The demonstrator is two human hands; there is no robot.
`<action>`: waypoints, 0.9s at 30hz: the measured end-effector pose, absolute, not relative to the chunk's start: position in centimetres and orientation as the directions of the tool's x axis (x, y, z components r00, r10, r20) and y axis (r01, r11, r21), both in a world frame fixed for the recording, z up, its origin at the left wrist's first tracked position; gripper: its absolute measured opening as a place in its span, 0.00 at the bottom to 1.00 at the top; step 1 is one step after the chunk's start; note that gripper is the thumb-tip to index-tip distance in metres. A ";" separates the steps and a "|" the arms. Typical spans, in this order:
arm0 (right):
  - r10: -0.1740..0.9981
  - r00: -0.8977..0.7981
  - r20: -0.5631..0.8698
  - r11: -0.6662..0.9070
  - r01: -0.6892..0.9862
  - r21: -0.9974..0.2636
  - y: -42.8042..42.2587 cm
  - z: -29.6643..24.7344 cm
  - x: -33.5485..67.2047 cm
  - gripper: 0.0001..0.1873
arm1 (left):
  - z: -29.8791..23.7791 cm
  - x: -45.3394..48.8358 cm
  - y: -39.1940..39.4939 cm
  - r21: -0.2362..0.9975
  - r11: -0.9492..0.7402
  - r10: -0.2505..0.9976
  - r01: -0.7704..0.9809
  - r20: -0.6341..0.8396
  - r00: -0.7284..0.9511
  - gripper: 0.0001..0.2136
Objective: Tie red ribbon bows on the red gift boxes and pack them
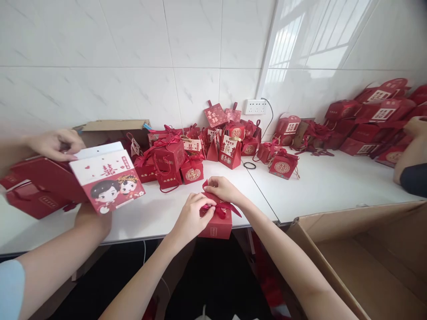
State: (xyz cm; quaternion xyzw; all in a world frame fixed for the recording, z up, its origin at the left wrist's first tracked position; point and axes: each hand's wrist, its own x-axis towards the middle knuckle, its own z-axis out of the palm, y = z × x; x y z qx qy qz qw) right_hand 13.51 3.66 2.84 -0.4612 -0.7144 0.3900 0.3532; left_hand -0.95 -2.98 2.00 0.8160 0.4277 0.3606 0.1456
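Observation:
A small red gift box (pixel 217 225) stands at the near edge of the white table (pixel 333 186), straight in front of me. A red ribbon (pixel 220 208) lies across its top. My left hand (pixel 191 218) pinches the ribbon from the left, fingers closed on it. My right hand (pixel 223 188) pinches the ribbon from behind and above, fingers also closed. At the left, another person's hands (pixel 53 144) hold a larger red and white box (pixel 106 178) printed with a cartoon couple.
Many small red gift boxes (pixel 230 151) are piled along the tiled wall, with a second heap (pixel 376 120) at the far right. An open cardboard carton (pixel 367 258) stands at the lower right. A wall socket (pixel 255 106) and a third person's arm (pixel 412 164) are also in view.

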 end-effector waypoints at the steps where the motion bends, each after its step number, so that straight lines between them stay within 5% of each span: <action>1: 0.941 -0.305 0.148 0.265 0.390 -0.882 3.7 2.8 13.5 0.05 | 2.0 -0.9 -3.0 0.550 -0.589 0.805 0.592 0.460 0.374 0.06; 8: 0.966 -0.191 0.173 0.236 0.386 -0.892 3.5 2.6 14.2 0.08 | 1.9 -0.1 -3.4 0.579 -0.556 0.828 0.597 0.448 0.336 0.05; 13: 0.908 -0.102 0.407 0.411 0.412 -0.813 3.0 5.1 15.2 0.10 | 1.2 0.5 -3.6 0.622 -0.540 0.837 0.567 0.471 0.280 0.05; 21: 0.649 -0.549 0.526 0.760 0.453 -0.466 5.3 10.4 9.4 0.14 | 0.0 1.8 -4.2 0.706 -0.476 0.866 0.524 0.481 0.138 0.06; 27: 0.363 -0.863 0.352 0.932 0.343 -0.121 7.1 11.5 1.1 0.42 | 0.1 1.9 -4.4 0.759 -0.425 0.896 0.493 0.430 0.112 0.07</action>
